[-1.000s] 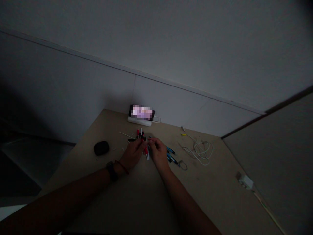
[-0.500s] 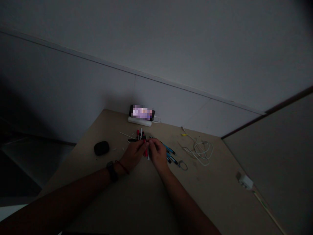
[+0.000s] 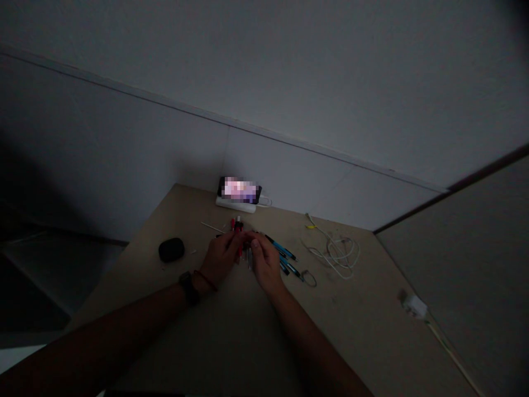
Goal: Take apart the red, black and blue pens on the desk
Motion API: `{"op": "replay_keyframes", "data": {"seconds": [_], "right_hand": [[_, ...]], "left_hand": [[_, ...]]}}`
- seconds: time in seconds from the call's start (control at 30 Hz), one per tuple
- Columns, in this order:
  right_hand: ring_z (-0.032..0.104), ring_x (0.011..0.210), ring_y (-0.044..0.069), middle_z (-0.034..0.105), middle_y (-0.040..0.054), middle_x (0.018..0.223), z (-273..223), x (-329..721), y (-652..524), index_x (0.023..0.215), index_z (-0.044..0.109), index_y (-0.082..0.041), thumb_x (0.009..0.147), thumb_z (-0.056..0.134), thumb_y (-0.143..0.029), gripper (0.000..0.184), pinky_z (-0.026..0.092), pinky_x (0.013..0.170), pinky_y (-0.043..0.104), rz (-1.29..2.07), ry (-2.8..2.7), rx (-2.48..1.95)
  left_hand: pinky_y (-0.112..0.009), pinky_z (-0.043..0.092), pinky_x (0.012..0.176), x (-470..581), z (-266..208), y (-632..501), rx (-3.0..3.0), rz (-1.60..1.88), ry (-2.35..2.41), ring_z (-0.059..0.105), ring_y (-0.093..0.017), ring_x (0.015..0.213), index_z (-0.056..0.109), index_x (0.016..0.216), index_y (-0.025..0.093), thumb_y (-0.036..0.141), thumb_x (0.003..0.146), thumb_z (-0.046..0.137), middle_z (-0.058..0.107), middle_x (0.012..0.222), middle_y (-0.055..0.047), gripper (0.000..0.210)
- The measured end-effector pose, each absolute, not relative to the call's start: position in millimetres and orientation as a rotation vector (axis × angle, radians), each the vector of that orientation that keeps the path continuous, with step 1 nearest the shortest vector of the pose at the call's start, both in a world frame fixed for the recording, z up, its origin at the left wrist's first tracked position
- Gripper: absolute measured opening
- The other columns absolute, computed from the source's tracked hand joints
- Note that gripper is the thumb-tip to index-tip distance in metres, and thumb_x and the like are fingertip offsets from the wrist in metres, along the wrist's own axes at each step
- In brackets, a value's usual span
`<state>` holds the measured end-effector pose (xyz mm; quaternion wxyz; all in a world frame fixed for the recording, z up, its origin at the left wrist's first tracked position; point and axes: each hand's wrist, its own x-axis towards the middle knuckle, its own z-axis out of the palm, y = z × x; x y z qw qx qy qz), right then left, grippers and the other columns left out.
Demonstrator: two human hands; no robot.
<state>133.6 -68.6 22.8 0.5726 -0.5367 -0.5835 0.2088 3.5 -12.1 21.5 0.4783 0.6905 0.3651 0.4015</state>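
In the dim light my left hand, with a dark watch and a red band at the wrist, is closed around a slim red pen-like piece. Touching it or very close, my right hand has its thumb and fingers pinched together; whatever they hold is too dark to make out. Slim red, black and white pieces lie just beyond the fingers, partly hidden by my left hand. Several blue-and-black pens lie right beside my right hand.
A lit phone leans on the wall behind a white block. To the left sits a black case. On the right are a coiled white cable, a small wire loop and a white plug.
The red piece has shifted slightly left with my left hand, and a small gap has opened between the thumbs. The right fingers have moved a little; the rest of the desk looks the same.
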Motion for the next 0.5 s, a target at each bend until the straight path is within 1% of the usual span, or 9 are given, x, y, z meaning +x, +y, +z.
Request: {"op": "replay_keyframes", "data": {"seconds": [0.1, 0.27, 0.4, 0.5], "right_hand": [[0.064, 0.09, 0.021, 0.07, 0.0065, 0.094, 23, 135, -67, 0.103, 0.073, -0.021, 0.1, 0.047, -0.043, 0.035, 0.048, 0.083, 0.033, 0.432, -1.375, -1.296], [0.059, 0.078, 0.018, 0.062, 0.0037, 0.079, 22, 136, -64, 0.081, 0.069, -0.018, 0.099, 0.049, -0.041, 0.035, 0.045, 0.073, 0.031, 0.377, -1.332, -1.364], [0.059, 0.077, 0.018, 0.062, 0.0031, 0.077, 22, 136, -64, 0.078, 0.067, -0.018, 0.098, 0.051, -0.041, 0.034, 0.044, 0.073, 0.03, 0.377, -1.304, -1.367], [0.059, 0.075, 0.018, 0.063, 0.0031, 0.077, 20, 138, -63, 0.079, 0.067, -0.018, 0.097, 0.051, -0.042, 0.034, 0.045, 0.071, 0.029, 0.395, -1.21, -1.365]], "left_hand": [[-0.026, 0.038, 0.057, -2, 25, -7, 1.813, 1.061, 0.998, 0.055, -0.014, 0.058, 0.061, 0.079, 0.018, 0.05, 0.099, 0.041, 0.06, 0.062, 0.001, 0.042], [-0.031, 0.041, 0.071, -8, 25, 4, 2.222, 1.064, 1.11, 0.059, -0.019, 0.077, 0.065, 0.079, 0.019, 0.049, 0.098, 0.047, 0.066, 0.079, -0.004, 0.04], [-0.036, 0.041, 0.077, -6, 20, 9, 2.374, 0.978, 1.226, 0.058, -0.022, 0.086, 0.065, 0.075, 0.019, 0.049, 0.095, 0.055, 0.067, 0.088, -0.006, 0.037], [-0.041, 0.04, 0.085, -4, 15, 10, 2.418, 0.917, 1.31, 0.058, -0.025, 0.093, 0.068, 0.083, 0.021, 0.049, 0.092, 0.06, 0.069, 0.095, -0.006, 0.03]]}}
